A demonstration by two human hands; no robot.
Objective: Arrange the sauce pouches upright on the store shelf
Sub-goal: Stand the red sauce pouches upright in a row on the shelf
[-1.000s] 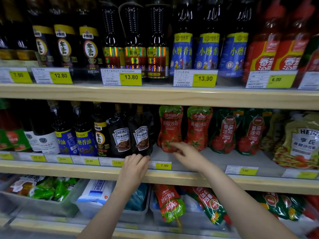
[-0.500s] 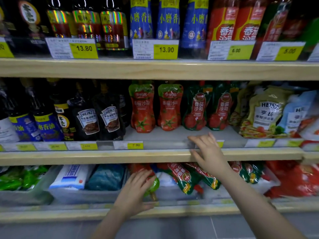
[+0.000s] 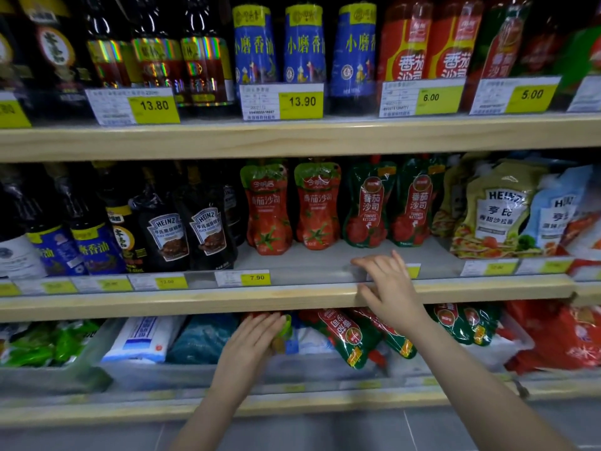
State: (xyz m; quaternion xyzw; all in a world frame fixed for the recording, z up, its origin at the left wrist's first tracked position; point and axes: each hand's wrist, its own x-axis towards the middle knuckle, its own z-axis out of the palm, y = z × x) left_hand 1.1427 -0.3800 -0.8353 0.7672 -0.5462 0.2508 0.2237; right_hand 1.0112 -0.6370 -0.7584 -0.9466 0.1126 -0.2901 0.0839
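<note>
Two red tomato sauce pouches [image 3: 268, 209] and two green-and-red ketchup pouches [image 3: 370, 206] stand upright at the back of the middle shelf [image 3: 292, 296]. On the bottom shelf, more green-and-red pouches [image 3: 349, 336] lie flat in a clear bin. My left hand [image 3: 252, 343] reaches into that bin and rests on a red pouch with a green top [image 3: 281, 323], mostly hidden under my fingers; whether it is gripped is unclear. My right hand [image 3: 388, 288] rests, fingers spread, on the middle shelf's front edge and holds nothing.
Black Heinz pouches [image 3: 185, 236] and dark bottles fill the middle shelf's left. Heinz salad dressing pouches [image 3: 497, 213] lean at its right. The top shelf holds bottles behind price tags [image 3: 283, 100]. White and blue bags [image 3: 146, 336] lie in the bottom bins.
My view has shifted down and right. My left hand dropped from the middle shelf edge into the bottom bin. My right hand slid right along the middle shelf's edge.
</note>
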